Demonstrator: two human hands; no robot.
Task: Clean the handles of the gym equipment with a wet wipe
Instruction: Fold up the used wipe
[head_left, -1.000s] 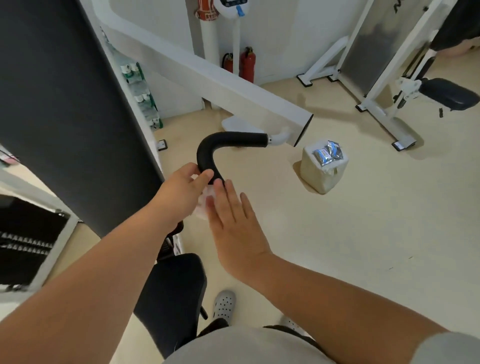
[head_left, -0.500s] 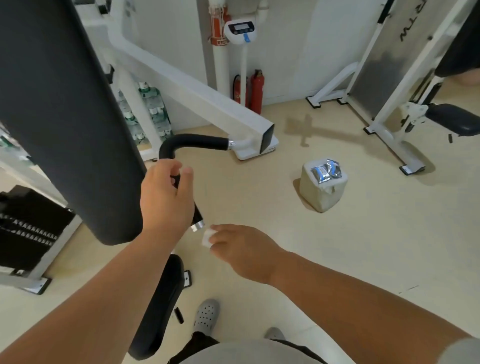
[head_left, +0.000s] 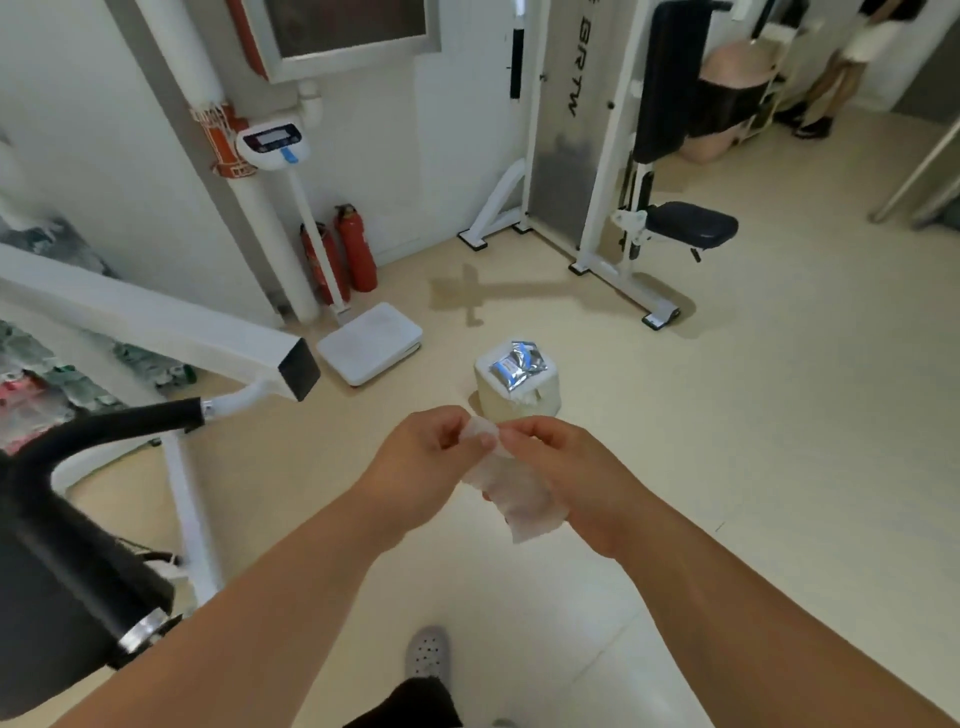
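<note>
A white wet wipe (head_left: 511, 491) hangs crumpled between both hands at the middle of the view. My left hand (head_left: 415, 467) pinches its top edge with thumb and fingers. My right hand (head_left: 569, 475) holds the same edge and the wipe's right side. The curved black foam handle (head_left: 98, 434) of the white machine sticks out at the left, well apart from both hands. Its lower end has a chrome cap (head_left: 141, 630).
A white bin (head_left: 524, 400) with a silver wipe packet (head_left: 518, 368) on top stands on the floor just beyond my hands. A white floor scale (head_left: 370, 343), two red fire extinguishers (head_left: 343, 254) and another white machine with a black seat (head_left: 691, 224) lie farther back. A person (head_left: 841, 67) stands far right.
My left hand let go of the black handle and came over to the wipe. Both hands now hold the wipe, which has opened out. The view swung right and up.
</note>
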